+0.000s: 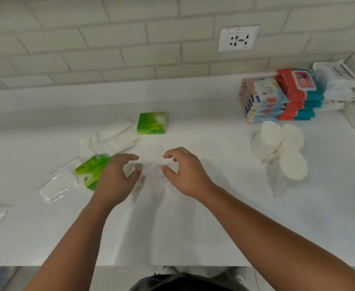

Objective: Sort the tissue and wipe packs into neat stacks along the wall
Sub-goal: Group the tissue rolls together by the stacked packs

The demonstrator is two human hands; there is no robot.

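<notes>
Fingers (130,157) on both hands are loosely curled and hold nothing. The left hand (113,179) and right hand (186,175) hover side by side over the middle of the tabletop (193,227), thumbs facing, probably poised between picks.

At two o'clock from the hands, stacks stand against the wall (109,38). They are the pale blue packs (266,100), the red and teal packs (296,95) touching them, and the white stack (336,80) in the corner. They are grouped by kind, as the task wants. Round pad packs (281,148) lie tumbled just in front of those stacks, not yet tidied to the wall.

The unsorted lot lies from nine to twelve o'clock. The near green pack (91,172) is partly hidden by the left hand, and whether they touch I cannot tell. The far green pack (151,122) is at twelve, with loose white packs (111,134) between the two. A clear-wrapped pack (58,186) lies farther out at nine. The near green pack looks the handiest next pick for the left hand.
</notes>
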